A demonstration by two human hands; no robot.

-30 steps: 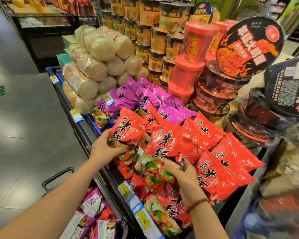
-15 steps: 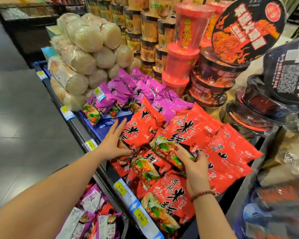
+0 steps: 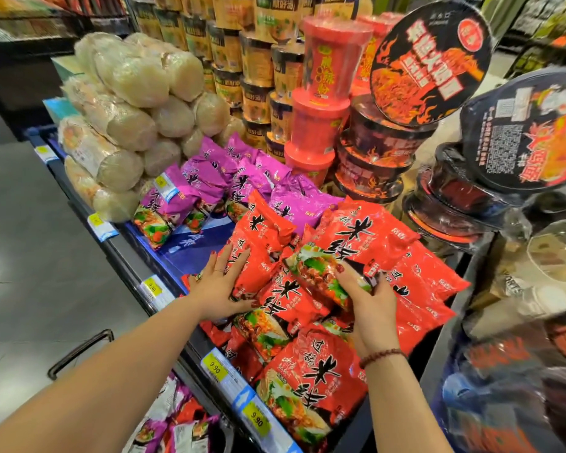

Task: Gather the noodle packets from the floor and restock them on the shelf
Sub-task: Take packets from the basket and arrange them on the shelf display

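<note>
Several red noodle packets [image 3: 366, 237] lie piled on the shelf [image 3: 177, 259], with purple noodle packets [image 3: 216, 178] behind them. My left hand [image 3: 221, 282] lies flat, fingers straight, against the left side of a red packet [image 3: 252, 256] at the pile's left edge. My right hand [image 3: 370, 305] grips the lower end of another red packet [image 3: 321, 273] that lies across the pile's middle, thumb on top. More packets [image 3: 177, 423] sit in a basket below the shelf edge.
Clear-wrapped pale noodle rolls [image 3: 128, 103] are stacked at the left. Red cups [image 3: 327, 93], yellow-brown cups [image 3: 252, 67] and black bowl noodles [image 3: 432, 60] stand behind and to the right. Price tags [image 3: 232, 380] line the shelf rail. Grey floor [image 3: 30, 256] lies left; a basket handle [image 3: 79, 351] shows.
Both hands have pushed the red packets further back on the shelf. My left hand went from gripping a packet to lying flat against it. The view moved closer.
</note>
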